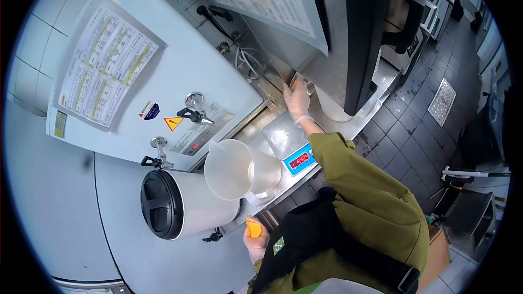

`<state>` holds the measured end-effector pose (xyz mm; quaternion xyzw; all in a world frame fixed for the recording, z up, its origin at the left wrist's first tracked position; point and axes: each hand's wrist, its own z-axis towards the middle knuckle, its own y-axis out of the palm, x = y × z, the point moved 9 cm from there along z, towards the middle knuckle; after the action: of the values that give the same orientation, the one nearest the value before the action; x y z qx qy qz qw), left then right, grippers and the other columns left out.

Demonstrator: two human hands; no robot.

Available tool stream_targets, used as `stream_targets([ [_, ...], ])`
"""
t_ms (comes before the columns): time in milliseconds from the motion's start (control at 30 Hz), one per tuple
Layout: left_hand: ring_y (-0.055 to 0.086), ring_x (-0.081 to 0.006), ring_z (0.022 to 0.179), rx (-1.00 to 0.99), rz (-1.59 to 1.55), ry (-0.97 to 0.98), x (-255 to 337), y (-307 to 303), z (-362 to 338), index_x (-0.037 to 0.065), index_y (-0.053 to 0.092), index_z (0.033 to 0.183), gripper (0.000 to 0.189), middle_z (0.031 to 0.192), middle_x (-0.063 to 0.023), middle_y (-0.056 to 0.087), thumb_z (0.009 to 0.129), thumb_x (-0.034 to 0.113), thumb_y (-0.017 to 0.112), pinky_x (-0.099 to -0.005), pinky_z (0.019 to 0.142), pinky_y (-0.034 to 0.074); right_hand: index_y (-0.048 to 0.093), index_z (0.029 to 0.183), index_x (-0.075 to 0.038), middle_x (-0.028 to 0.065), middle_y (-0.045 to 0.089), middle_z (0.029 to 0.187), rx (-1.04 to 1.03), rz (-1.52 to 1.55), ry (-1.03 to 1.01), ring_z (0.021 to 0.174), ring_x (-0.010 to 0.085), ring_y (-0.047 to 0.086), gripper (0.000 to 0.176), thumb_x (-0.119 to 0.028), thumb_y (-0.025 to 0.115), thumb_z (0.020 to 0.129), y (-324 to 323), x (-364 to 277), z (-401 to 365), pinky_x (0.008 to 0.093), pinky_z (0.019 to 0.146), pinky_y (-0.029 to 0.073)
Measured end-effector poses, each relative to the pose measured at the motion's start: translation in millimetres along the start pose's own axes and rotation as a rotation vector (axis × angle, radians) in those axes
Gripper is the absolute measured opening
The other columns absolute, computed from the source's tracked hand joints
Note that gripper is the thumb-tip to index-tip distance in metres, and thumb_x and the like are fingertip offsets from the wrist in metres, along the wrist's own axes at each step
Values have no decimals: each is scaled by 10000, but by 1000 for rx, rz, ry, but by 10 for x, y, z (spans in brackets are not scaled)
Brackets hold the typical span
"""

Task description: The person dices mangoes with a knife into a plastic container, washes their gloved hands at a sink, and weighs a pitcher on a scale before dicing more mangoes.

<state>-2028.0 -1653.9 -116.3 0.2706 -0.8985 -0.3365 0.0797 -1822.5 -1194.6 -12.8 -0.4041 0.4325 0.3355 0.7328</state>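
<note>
My left hand point(256, 243), in a clear glove, is low by the counter edge, its fingers wrapped round a small yellow-orange object point(254, 229) whose kind I cannot make out. My right hand point(297, 99), also gloved, reaches past the weighing scale point(298, 161) to the back of the counter. Its fingers curl at a shiny metal thing point(311, 88), mostly hidden by the hand and the machine. The scale has a bare metal plate and lit red digits. Left of it stands a large translucent plastic jug point(231, 166) with a handle.
A white drink dispenser point(204, 201) with a black lid stands beside the jug. Behind it is a white boiler point(180, 76) with two taps. A tall dark machine point(362, 38) overhangs the counter, with a whitish container point(333, 108) beneath. Tiled floor point(406, 130) lies to the right.
</note>
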Motion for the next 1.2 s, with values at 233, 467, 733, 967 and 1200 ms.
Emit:
stream_targets([
  [233, 607, -206, 935, -15, -18, -22, -52, 52, -30, 2, 549, 1095, 338, 1064, -107, 616, 833, 129, 378, -376, 812, 483, 553, 904, -32, 170, 585, 869, 7, -15, 14, 831, 353, 567, 284, -272, 618, 766, 6, 3, -1, 438, 705, 455],
  [467, 601, -202, 953, -28, -5, -39, -28, 37, 13, -4, 550, 1085, 320, 1065, -107, 614, 840, 104, 374, -375, 819, 482, 503, 882, -40, 149, 524, 862, 15, -9, -19, 782, 353, 533, 271, -238, 642, 760, 31, 2, -7, 427, 670, 441],
  [733, 611, -230, 908, -48, 42, 24, -8, 62, 5, -44, 513, 1086, 309, 1016, -143, 610, 821, 58, 391, -359, 800, 504, 493, 857, -35, 148, 516, 845, 50, -21, -52, 757, 350, 527, 257, -232, 633, 769, 80, 37, -19, 428, 648, 432],
  [967, 610, -221, 915, -47, 74, 48, -5, 68, -19, -33, 514, 1098, 329, 1028, -128, 612, 802, 52, 397, -356, 803, 497, 534, 924, -40, 168, 565, 900, -24, -23, 44, 863, 356, 548, 258, -227, 618, 767, 84, 45, -9, 448, 728, 445],
  [1200, 610, -220, 918, -63, 30, -6, 6, 34, 29, -36, 509, 1094, 307, 1045, -132, 606, 822, 51, 397, -358, 801, 497, 538, 937, -40, 166, 566, 909, 10, 2, 26, 876, 350, 548, 285, -244, 630, 761, 53, 58, -23, 439, 746, 445],
])
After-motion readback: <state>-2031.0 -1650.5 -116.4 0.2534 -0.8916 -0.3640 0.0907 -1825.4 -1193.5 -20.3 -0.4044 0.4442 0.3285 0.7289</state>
